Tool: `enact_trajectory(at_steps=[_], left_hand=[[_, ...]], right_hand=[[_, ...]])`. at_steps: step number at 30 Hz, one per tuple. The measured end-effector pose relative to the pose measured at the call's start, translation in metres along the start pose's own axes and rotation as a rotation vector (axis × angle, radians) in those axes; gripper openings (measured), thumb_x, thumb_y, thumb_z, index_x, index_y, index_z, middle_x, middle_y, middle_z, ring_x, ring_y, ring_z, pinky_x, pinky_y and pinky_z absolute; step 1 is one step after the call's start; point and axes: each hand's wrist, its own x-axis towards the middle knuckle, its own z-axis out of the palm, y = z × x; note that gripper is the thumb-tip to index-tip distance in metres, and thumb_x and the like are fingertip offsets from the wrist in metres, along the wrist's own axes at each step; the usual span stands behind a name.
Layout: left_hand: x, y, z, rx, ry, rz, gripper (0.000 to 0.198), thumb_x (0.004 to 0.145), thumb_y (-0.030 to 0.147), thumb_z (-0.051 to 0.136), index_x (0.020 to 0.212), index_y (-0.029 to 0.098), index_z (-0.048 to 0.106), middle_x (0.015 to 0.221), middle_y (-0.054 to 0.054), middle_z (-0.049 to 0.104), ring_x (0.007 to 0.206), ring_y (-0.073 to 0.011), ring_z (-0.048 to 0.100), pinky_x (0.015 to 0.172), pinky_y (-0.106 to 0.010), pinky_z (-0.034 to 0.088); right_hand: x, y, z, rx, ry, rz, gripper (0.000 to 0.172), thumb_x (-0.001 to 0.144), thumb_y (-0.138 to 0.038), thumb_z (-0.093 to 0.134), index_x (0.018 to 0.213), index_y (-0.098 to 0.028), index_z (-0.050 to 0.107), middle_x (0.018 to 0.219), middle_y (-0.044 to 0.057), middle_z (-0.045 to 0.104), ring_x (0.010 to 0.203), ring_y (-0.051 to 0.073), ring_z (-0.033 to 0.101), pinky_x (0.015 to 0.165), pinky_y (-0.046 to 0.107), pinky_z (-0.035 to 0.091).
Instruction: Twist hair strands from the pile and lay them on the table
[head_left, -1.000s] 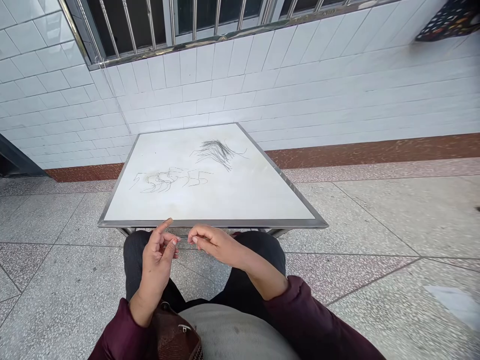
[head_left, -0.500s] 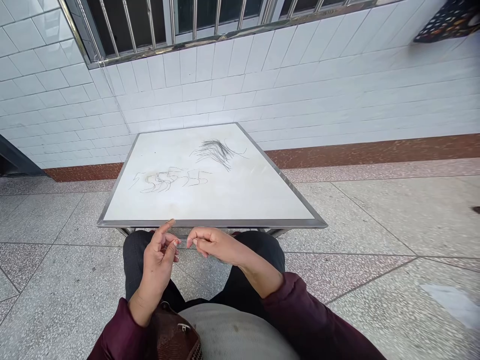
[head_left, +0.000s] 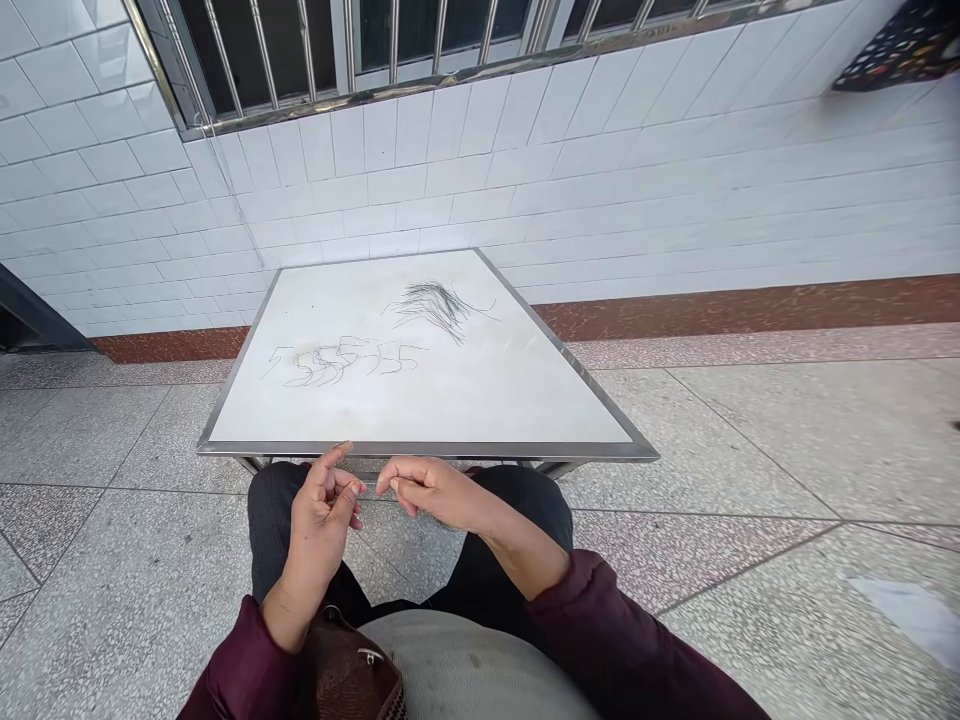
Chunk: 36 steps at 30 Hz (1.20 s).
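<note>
My left hand (head_left: 319,515) and my right hand (head_left: 427,487) hover over my lap, just in front of the near edge of a low white table (head_left: 450,410). Both hands are closed in a pinch, fingertips a few centimetres apart, the left forefinger sticking up. What they pinch is too thin to make out. On the table lie a loose bundle of dark hair strands (head_left: 433,303) at the back and a row of small curled strands (head_left: 341,363) nearer the left middle.
The table has a metal rim and stands against a white tiled wall (head_left: 600,190) under a barred window (head_left: 337,40). Speckled stone floor (head_left: 750,450) spreads to both sides. A brown bag (head_left: 352,670) rests on my lap. A dark patterned object (head_left: 900,45) hangs at the top right.
Both hands stay pinched in nearly the same spot; the fingertips have shifted only slightly. The view has tilted a little.
</note>
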Motion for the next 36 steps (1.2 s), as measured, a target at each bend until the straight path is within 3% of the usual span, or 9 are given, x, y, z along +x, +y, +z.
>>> enact_trajectory(at_steps=[2, 4, 7, 11, 19, 25, 36], left_hand=[[0.0, 0.0, -0.001, 0.002, 0.022, 0.004, 0.053, 0.082, 0.034, 0.068, 0.13, 0.017, 0.052, 0.076, 0.001, 0.06, 0.057, -0.0105, 0.053, 0.048, -0.022, 0.049], [0.0, -0.001, -0.002, -0.003, 0.046, 0.011, 0.055, 0.082, 0.034, 0.068, 0.131, 0.017, 0.051, 0.077, 0.001, 0.061, 0.057, -0.0105, 0.052, 0.048, -0.022, 0.049], [-0.001, -0.003, -0.002, -0.028, 0.045, 0.02, 0.055, 0.082, 0.035, 0.069, 0.132, 0.019, 0.05, 0.076, 0.002, 0.061, 0.057, -0.01, 0.052, 0.048, -0.021, 0.049], [-0.002, -0.002, -0.001, -0.098, 0.027, -0.006, 0.058, 0.081, 0.036, 0.071, 0.131, 0.018, 0.049, 0.07, 0.004, 0.061, 0.054, -0.0097, 0.054, 0.051, -0.022, 0.049], [-0.004, 0.001, 0.001, -0.333, -0.048, -0.118, 0.057, 0.078, 0.033, 0.076, 0.127, 0.019, 0.052, 0.087, -0.002, 0.069, 0.063, -0.0103, 0.063, 0.058, -0.022, 0.048], [-0.007, 0.0, 0.004, -0.39, -0.123, -0.154, 0.052, 0.083, 0.034, 0.072, 0.129, 0.02, 0.053, 0.083, -0.001, 0.069, 0.061, -0.0104, 0.062, 0.064, -0.026, 0.05], [-0.006, 0.004, 0.004, -0.317, -0.211, -0.19, 0.067, 0.079, 0.032, 0.076, 0.138, 0.018, 0.047, 0.073, 0.0, 0.068, 0.057, -0.0114, 0.061, 0.059, -0.025, 0.049]], right_hand=[[-0.001, -0.004, -0.001, -0.104, 0.037, -0.021, 0.024, 0.094, -0.024, 0.043, 0.102, -0.02, 0.065, 0.066, -0.001, 0.061, 0.056, 0.012, 0.047, 0.056, 0.024, 0.036], [-0.001, -0.008, 0.0, -0.241, 0.133, -0.082, 0.021, 0.094, -0.032, 0.052, 0.107, -0.022, 0.064, 0.086, 0.003, 0.068, 0.073, 0.016, 0.056, 0.061, 0.027, 0.042], [0.003, -0.014, 0.007, -0.416, 0.268, -0.248, 0.025, 0.089, -0.036, 0.065, 0.111, -0.024, 0.064, 0.102, 0.006, 0.068, 0.096, 0.022, 0.058, 0.074, 0.032, 0.048], [0.01, -0.015, 0.021, -0.467, 0.316, -0.416, 0.015, 0.096, -0.028, 0.056, 0.102, -0.025, 0.069, 0.092, 0.004, 0.067, 0.086, 0.018, 0.061, 0.077, 0.031, 0.05], [0.007, -0.015, 0.022, -0.483, 0.394, -0.397, 0.015, 0.097, -0.019, 0.052, 0.098, -0.022, 0.066, 0.089, 0.003, 0.063, 0.082, 0.016, 0.061, 0.073, 0.029, 0.049], [0.005, -0.015, 0.018, -0.56, 0.408, -0.448, 0.017, 0.096, -0.014, 0.046, 0.101, -0.022, 0.061, 0.093, 0.005, 0.06, 0.082, 0.016, 0.059, 0.072, 0.03, 0.049], [0.005, -0.013, 0.013, -0.67, 0.458, -0.546, 0.016, 0.096, -0.011, 0.042, 0.096, -0.019, 0.055, 0.089, 0.005, 0.057, 0.076, 0.017, 0.053, 0.068, 0.031, 0.044]])
